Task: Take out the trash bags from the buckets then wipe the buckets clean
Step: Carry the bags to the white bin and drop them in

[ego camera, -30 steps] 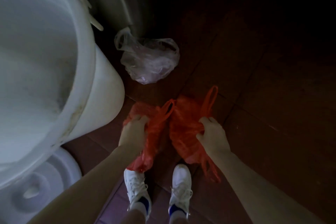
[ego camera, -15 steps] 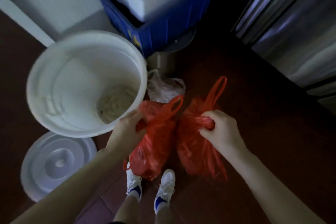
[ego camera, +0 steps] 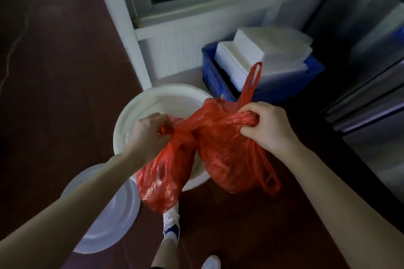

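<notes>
Glossy crinkled plastic bags; smooth bucket

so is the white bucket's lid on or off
Off: the lid lies on the floor beside the white bucket, whose mouth is open.

Two red bags — one bucket, one lid, one crate

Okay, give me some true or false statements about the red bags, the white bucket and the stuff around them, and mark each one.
1. The left hand and right hand both grip red plastic bags. True.
2. The lid sits on the white bucket. False: the lid lies on the floor beside the open bucket.
3. A blue crate holds white foam boxes. True.
4. The bags lie on the floor. False: they hang from the hands, in front of the bucket.
</notes>
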Motion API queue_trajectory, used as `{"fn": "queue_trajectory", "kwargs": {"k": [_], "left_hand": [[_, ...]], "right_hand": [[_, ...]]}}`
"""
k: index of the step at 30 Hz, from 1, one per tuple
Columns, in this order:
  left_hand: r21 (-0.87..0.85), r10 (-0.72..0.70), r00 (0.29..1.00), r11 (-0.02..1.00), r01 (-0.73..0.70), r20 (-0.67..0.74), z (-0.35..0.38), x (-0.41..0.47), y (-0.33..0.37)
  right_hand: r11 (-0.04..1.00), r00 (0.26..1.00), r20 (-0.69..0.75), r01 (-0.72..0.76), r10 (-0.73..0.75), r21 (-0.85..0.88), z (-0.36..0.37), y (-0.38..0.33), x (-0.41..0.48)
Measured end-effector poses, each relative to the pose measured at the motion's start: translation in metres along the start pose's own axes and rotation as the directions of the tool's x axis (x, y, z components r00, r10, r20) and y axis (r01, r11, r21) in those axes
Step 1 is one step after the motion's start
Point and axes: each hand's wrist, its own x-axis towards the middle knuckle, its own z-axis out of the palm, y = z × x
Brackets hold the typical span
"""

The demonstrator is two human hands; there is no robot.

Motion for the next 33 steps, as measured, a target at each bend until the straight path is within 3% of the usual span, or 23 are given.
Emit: {"fn": "queue_trajectory", "kwargs": {"k": [4, 11, 19, 23, 28, 33], "left_hand": [[-0.018, -0.048, 0.999, 0.999, 0.048, -0.025, -0.012, 0.047, -0.05], [0.08, -0.224, 0.97, 0.973, 0.217, 0.095, 0.038, 0.105, -0.167], [0.121, -0.342, 0.918, 0.938, 0.323, 0.198, 0.103, 0.136, -0.255], [0.113, -0.387, 0.867, 0.922, 0.371, 0.313, 0.128, 0.134, -0.28], [0.199, -0.475, 0.723, 0.877, 0.438, 0.501, 0.138, 0.121, -0.293], [0.201, -0.501, 0.741, 0.863, 0.463, 0.446, 0.124, 0.099, -0.298]], "right_hand": [[0.999, 0.997, 0.069, 0.032, -0.032, -0.005, 0.054, -0.017, 0.074], [0.997, 0.963, 0.266, -0.015, 0.035, -0.077, 0.182, 0.014, 0.165], [0.956, 0.881, 0.391, -0.186, 0.265, -0.228, 0.306, 0.059, 0.191], [0.921, 0.795, 0.467, -0.306, 0.386, -0.24, 0.339, 0.075, 0.185], [0.907, 0.715, 0.561, -0.359, 0.418, -0.219, 0.35, 0.074, 0.168], [0.933, 0.712, 0.604, -0.285, 0.359, -0.219, 0.354, 0.056, 0.156]]}}
